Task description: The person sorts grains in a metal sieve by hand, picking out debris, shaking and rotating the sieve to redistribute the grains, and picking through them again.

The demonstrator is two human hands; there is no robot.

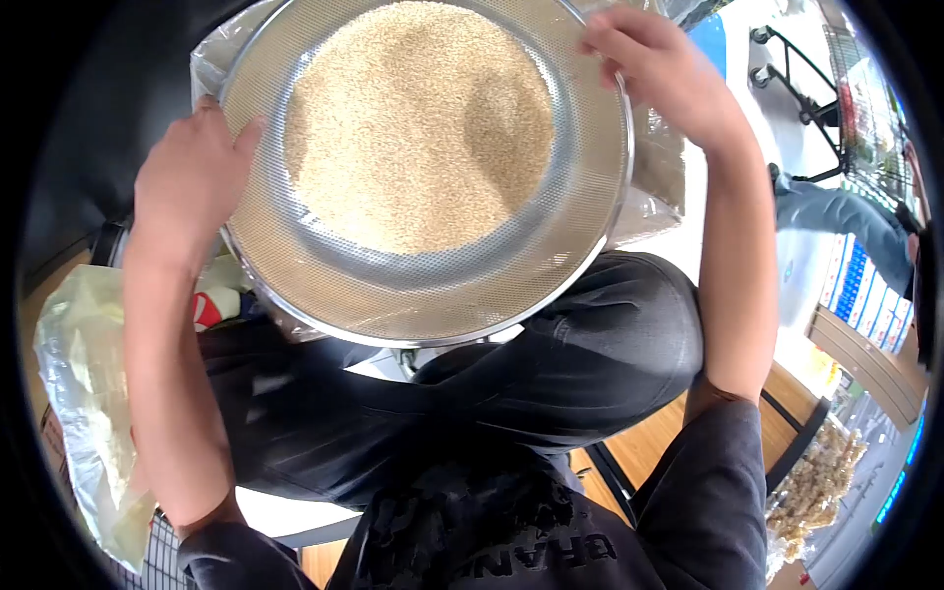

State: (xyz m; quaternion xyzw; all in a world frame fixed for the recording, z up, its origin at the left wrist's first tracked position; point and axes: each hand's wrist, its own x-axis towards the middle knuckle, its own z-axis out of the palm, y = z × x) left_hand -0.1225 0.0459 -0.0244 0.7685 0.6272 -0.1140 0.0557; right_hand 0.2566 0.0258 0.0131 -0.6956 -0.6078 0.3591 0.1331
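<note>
A wide, round mesh sieve (433, 310) with a shiny metal rim is in front of me, over my knees. A bed of small, pale tan grains (413, 128) fills its middle; their exact kind I cannot make out. My left hand (197, 172) grips the sieve's left rim, thumb over the mesh and the other fingers largely hidden. At the upper right, my right hand (661, 69) is closed on the opposite rim, slightly blurred. Clear plastic (654, 216) shows under and beside the sieve.
A yellowish plastic bag (84, 393) stands at my left, near a wire basket (172, 556). On the right are a black wheeled cart frame (821, 113), a person's leg in jeans (846, 221), blue-and-white boxes (865, 290) and a clear bag of brownish pieces (821, 482).
</note>
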